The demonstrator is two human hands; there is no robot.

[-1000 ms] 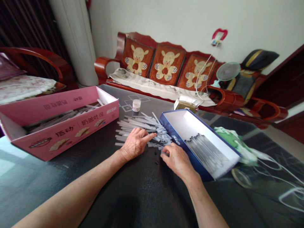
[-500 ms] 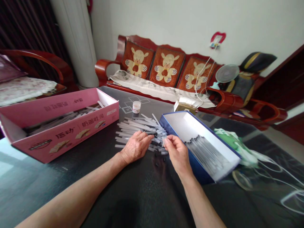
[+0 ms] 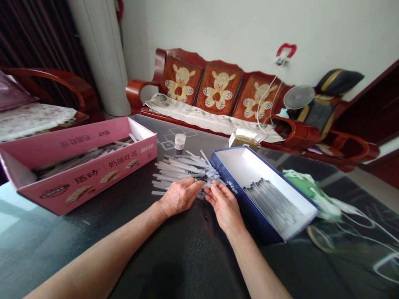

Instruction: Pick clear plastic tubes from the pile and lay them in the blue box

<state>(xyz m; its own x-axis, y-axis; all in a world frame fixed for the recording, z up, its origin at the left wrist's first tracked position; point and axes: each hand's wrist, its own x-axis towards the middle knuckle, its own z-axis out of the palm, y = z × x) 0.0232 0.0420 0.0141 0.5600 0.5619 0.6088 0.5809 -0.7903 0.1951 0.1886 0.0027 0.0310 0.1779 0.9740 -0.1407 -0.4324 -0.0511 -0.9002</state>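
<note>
A loose heap of clear plastic tubes [image 3: 181,168] lies on the dark table [image 3: 187,257] between two boxes. My left hand [image 3: 180,196] rests palm down on the near edge of the heap, its fingertips pinched on one tube. My right hand [image 3: 223,204] sits close beside it, fingers curled and pinching the same tube end. A blue box with a white inside [image 3: 234,189] stands just right of my hands and holds a row of finished tubes [image 3: 268,198]. A few small dark bits [image 3: 207,216] lie on the table under my hands.
A long pink carton [image 3: 93,176] with more tubes stands at the left. A small white jar [image 3: 179,141] and a tan box [image 3: 243,139] sit behind the heap. A green and white cloth [image 3: 311,189] and white cables [image 3: 368,232] lie at the right. A wooden sofa [image 3: 218,87] stands behind.
My right hand has moved left from the blue box's corner and met my left hand at the heap's near edge. My left hand has curled its fingers onto a tube.
</note>
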